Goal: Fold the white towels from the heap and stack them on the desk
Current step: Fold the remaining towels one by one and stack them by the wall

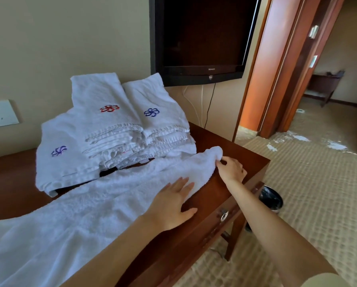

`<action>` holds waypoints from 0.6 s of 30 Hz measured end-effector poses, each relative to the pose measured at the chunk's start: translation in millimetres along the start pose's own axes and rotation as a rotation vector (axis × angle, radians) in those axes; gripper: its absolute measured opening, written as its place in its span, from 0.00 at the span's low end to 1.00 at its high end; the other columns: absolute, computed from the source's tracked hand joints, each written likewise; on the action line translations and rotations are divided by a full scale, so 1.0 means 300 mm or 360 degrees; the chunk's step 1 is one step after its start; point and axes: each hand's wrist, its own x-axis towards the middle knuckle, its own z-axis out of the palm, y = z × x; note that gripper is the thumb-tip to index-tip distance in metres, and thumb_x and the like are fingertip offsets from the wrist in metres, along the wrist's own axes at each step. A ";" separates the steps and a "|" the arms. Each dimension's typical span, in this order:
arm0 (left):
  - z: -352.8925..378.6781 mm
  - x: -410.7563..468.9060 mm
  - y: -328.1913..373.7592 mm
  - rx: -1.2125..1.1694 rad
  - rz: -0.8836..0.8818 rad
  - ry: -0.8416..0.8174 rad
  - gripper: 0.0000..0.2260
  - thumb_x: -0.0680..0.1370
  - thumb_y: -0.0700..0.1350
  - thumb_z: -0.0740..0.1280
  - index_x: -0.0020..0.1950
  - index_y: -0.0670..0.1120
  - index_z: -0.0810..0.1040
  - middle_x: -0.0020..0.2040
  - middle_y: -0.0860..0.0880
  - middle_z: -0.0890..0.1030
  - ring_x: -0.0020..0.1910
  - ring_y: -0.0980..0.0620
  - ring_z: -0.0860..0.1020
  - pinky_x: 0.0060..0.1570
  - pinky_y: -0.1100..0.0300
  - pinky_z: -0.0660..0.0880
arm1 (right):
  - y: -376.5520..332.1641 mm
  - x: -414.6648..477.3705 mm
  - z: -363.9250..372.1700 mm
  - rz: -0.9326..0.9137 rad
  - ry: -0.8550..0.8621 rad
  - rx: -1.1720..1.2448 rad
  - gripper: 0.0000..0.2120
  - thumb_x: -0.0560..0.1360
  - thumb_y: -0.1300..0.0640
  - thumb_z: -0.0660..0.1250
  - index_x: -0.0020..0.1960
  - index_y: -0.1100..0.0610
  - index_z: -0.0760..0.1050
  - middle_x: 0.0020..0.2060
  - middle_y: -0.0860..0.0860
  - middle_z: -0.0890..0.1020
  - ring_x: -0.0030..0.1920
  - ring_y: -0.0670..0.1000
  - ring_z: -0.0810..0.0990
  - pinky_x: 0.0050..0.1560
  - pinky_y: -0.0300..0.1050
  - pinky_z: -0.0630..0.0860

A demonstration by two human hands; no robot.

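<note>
Towel (103, 199), fluffy white terry, lies lengthwise across the glossy wooden table (212, 195); left grip (171, 204) presses it flat, fingers straight; right grip (231, 168) pinches its rumpled far corner, arm outstretched.

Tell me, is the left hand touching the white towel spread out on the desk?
Touching. The head view shows the left hand lying flat, its straight fingers resting on the spread towel near its right edge.
</note>
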 end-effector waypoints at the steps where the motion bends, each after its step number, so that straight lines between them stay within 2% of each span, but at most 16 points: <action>1: 0.020 0.035 0.017 0.0010 -0.0029 -0.0018 0.32 0.80 0.61 0.54 0.80 0.50 0.49 0.80 0.51 0.47 0.78 0.54 0.46 0.76 0.57 0.44 | 0.001 0.002 -0.001 -0.0032 -0.0014 0.0030 0.18 0.79 0.43 0.59 0.66 0.47 0.74 0.67 0.50 0.74 0.70 0.54 0.66 0.71 0.54 0.56; 3: 0.049 0.084 0.029 0.0015 -0.0112 0.0023 0.32 0.81 0.61 0.53 0.80 0.49 0.46 0.80 0.50 0.46 0.78 0.53 0.45 0.76 0.57 0.42 | 0.006 0.007 -0.006 -0.0097 -0.0027 0.0170 0.17 0.79 0.47 0.60 0.67 0.47 0.72 0.65 0.48 0.75 0.68 0.53 0.70 0.71 0.53 0.58; 5: 0.069 0.105 0.026 0.0019 -0.0150 0.0110 0.30 0.82 0.59 0.51 0.80 0.48 0.46 0.80 0.49 0.47 0.78 0.53 0.45 0.75 0.58 0.41 | 0.018 0.018 -0.009 -0.0146 -0.0090 0.0530 0.17 0.78 0.58 0.59 0.65 0.46 0.71 0.63 0.46 0.76 0.66 0.52 0.72 0.70 0.51 0.63; 7: 0.083 0.103 0.016 0.0031 -0.0124 0.0202 0.26 0.84 0.55 0.50 0.80 0.49 0.48 0.80 0.50 0.48 0.78 0.54 0.46 0.74 0.61 0.39 | 0.030 0.021 -0.015 -0.0187 -0.0205 0.0919 0.25 0.73 0.69 0.56 0.60 0.44 0.70 0.60 0.43 0.75 0.68 0.51 0.70 0.69 0.49 0.65; 9: 0.093 0.099 0.004 -0.0055 -0.0117 0.0270 0.23 0.84 0.51 0.49 0.79 0.49 0.51 0.79 0.51 0.50 0.78 0.56 0.48 0.73 0.65 0.39 | 0.032 0.025 -0.021 -0.0272 -0.0294 0.1044 0.28 0.70 0.74 0.56 0.59 0.46 0.69 0.56 0.41 0.75 0.66 0.48 0.71 0.66 0.45 0.67; 12: 0.096 0.102 -0.007 -0.0212 -0.0120 0.0310 0.21 0.85 0.49 0.49 0.78 0.50 0.56 0.79 0.53 0.54 0.77 0.58 0.50 0.72 0.67 0.40 | 0.012 0.019 -0.042 -0.0402 -0.0444 0.1061 0.24 0.74 0.71 0.65 0.62 0.49 0.69 0.52 0.43 0.78 0.57 0.41 0.75 0.56 0.33 0.71; 13: 0.094 0.104 -0.007 -0.0263 -0.0111 0.0308 0.21 0.85 0.49 0.49 0.78 0.50 0.57 0.78 0.53 0.55 0.77 0.58 0.50 0.72 0.68 0.40 | 0.010 0.022 -0.046 -0.0429 -0.0484 0.1058 0.22 0.74 0.69 0.67 0.63 0.50 0.70 0.51 0.44 0.78 0.55 0.39 0.75 0.55 0.32 0.71; 16: 0.083 0.103 -0.009 -0.0435 -0.0118 0.0291 0.20 0.84 0.49 0.51 0.77 0.50 0.61 0.78 0.54 0.57 0.76 0.60 0.52 0.71 0.70 0.41 | 0.018 0.026 -0.045 -0.0558 -0.0586 0.0912 0.17 0.74 0.60 0.71 0.61 0.51 0.75 0.56 0.48 0.78 0.60 0.43 0.74 0.65 0.41 0.67; 18: 0.076 0.099 -0.010 -0.0502 -0.0126 0.0276 0.20 0.84 0.48 0.51 0.76 0.50 0.62 0.77 0.54 0.58 0.76 0.61 0.52 0.70 0.70 0.41 | 0.016 0.018 -0.030 -0.0761 -0.0528 0.0669 0.18 0.73 0.56 0.72 0.61 0.50 0.74 0.60 0.45 0.74 0.64 0.45 0.69 0.63 0.41 0.63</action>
